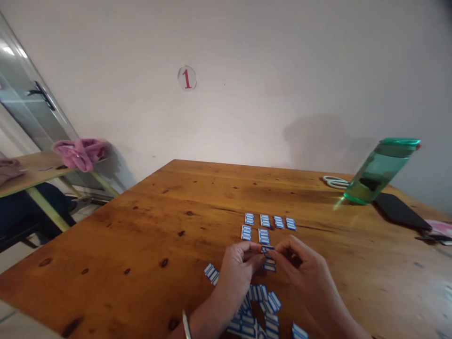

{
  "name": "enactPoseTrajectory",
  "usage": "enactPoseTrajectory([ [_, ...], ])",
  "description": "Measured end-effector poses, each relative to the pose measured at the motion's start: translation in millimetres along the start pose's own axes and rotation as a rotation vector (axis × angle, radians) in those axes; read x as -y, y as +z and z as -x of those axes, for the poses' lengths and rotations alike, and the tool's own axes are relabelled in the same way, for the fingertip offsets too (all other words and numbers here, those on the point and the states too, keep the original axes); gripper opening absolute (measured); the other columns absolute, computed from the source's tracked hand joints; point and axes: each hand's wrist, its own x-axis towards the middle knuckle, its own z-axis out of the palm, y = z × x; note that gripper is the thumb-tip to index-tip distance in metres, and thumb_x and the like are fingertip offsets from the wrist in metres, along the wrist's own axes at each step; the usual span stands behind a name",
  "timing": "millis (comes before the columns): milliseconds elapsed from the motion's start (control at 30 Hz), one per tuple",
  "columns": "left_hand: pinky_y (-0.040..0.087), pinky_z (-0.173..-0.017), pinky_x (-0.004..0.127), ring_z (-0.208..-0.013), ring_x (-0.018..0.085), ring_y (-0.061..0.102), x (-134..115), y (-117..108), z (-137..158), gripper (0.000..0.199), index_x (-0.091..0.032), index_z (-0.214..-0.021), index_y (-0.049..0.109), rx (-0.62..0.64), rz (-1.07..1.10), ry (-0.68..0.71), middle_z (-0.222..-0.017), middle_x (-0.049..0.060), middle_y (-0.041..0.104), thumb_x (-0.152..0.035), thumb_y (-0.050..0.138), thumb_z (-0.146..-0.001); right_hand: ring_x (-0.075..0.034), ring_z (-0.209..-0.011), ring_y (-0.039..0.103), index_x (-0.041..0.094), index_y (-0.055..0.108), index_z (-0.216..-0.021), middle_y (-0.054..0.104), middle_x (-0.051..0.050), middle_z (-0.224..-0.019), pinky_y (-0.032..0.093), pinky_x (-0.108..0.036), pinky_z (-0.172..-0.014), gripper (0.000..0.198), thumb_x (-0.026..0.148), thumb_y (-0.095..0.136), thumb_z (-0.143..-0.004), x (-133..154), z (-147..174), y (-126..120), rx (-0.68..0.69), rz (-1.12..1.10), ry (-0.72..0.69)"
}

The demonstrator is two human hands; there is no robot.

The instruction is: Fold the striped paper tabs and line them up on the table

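Observation:
My left hand (243, 261) and my right hand (302, 263) are close together over the wooden table, fingers pinched. Between them is a small blue-and-white striped card (269, 264), its upper edge gripped by the fingertips of both hands. Just beyond, similar cards lie in neat rows, among them a near one (263, 236) and a far one (249, 218). A loose pile of the same cards (247, 325) lies below my hands, partly covered by my left forearm. One stray card (211, 273) sticks out left of my left wrist.
At the right stand a green clear bottle (381, 172), a black phone-like slab (400, 210) and a coiled white cable (335, 181). The wooden table (116, 240) reaches the wall. Another table at the left carries a pink cloth (81, 151), with a person's dark-clothed leg below.

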Motion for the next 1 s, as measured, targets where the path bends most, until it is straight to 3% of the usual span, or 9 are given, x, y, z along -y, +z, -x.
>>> enactPoseTrajectory([
  [267, 0.044, -0.053, 0.023, -0.053, 0.013, 0.056, -1.7, 2.1, 0.6, 0.023, -0.014, -0.064, 0.069, 0.007, -0.009, -0.028, -0.058, 0.003, 0.064, -0.033, 0.077, -0.052, -0.01, -0.046, 0.043, 0.02, 0.049, -0.059, 0.046, 0.004, -0.052, 0.034, -0.021, -0.043, 0.022, 0.031, 0.054, -0.077, -1.3, 0.7, 1.5, -0.01, -0.033, 0.004],
  [1000, 0.048, -0.058, 0.026, -0.057, 0.013, 0.059, -6.5, 1.8, 6.2, 0.033, -0.014, -0.069, 0.067, 0.035, 0.014, -0.109, -0.064, 0.003, 0.065, -0.036, 0.08, -0.048, -0.01, -0.047, 0.042, 0.021, 0.047, -0.061, 0.047, 0.004, -0.053, 0.034, -0.021, -0.045, 0.02, 0.029, 0.053, -0.078, 4.0, 2.3, 2.5, -0.026, 0.008, 0.034],
])
